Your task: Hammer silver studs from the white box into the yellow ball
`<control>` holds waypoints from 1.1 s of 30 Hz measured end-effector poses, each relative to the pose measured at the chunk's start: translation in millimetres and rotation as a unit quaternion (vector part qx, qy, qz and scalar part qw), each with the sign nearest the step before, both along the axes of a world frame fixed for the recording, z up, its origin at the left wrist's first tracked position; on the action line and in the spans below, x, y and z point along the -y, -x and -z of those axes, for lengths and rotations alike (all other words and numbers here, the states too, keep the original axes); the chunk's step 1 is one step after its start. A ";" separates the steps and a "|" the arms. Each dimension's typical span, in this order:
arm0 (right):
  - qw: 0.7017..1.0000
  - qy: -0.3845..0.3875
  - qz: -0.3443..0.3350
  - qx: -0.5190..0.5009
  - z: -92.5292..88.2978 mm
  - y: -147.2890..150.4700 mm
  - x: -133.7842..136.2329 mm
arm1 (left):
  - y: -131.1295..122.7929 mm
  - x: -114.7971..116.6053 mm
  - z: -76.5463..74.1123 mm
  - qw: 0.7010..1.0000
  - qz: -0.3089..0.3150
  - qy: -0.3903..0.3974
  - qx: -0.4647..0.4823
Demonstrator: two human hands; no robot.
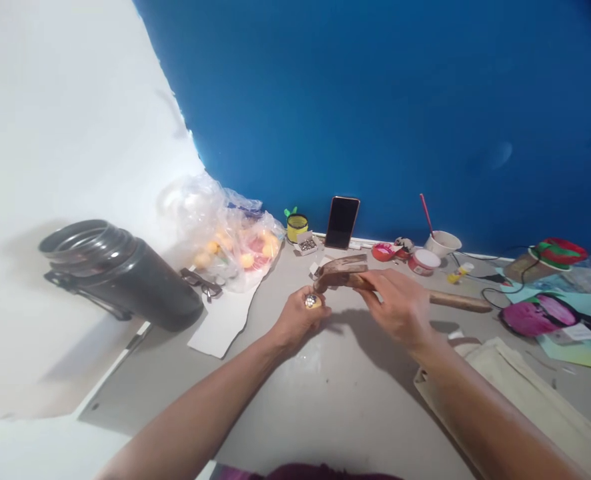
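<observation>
My right hand [400, 307] is closed around a claw hammer [458, 302], gripping its wooden handle close to the head. The worn brown hammer head [343, 267] hangs just above and beside my left hand [295, 323]. Between the fingers of that left hand is a small yellow piece with silvery studs [313, 301] on its top; the rest of it is hidden by the fingers. A small open box of silvery bits [306, 244] stands behind the hands.
A dark flask [140, 280] leans large at left, by glasses [203, 283] and a plastic bag of yellow-orange things [235, 247]. A phone [342, 223] stands against the blue wall. To the right are a white cup [443, 244], a beige cloth [515, 393] and a pink pouch [538, 315].
</observation>
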State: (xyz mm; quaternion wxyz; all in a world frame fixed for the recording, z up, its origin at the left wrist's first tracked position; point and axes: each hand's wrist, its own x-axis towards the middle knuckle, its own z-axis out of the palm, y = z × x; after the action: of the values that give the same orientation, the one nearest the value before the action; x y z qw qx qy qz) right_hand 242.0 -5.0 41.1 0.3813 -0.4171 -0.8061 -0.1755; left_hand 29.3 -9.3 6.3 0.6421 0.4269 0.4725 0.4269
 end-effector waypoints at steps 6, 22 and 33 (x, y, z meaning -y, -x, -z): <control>1.000 -0.006 -0.025 0.009 -2.3 4.3 1.6 | 2.9 -1.7 0.4 0.996 -0.003 -0.044 -0.075; 0.999 0.038 -0.017 -0.006 1.9 6.2 2.8 | 5.7 -1.9 -2.3 0.971 -0.012 -0.148 -0.190; 0.998 0.052 -0.022 -0.018 1.6 3.0 2.5 | 4.0 1.3 0.0 0.955 -0.030 -0.169 -0.243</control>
State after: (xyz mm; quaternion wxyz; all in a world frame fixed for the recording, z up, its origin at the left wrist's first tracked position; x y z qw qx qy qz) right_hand 239.0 -7.5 39.6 0.3770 -0.4219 -0.8162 -0.1171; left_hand 25.4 -10.6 6.3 0.4134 0.6057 0.5478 0.4027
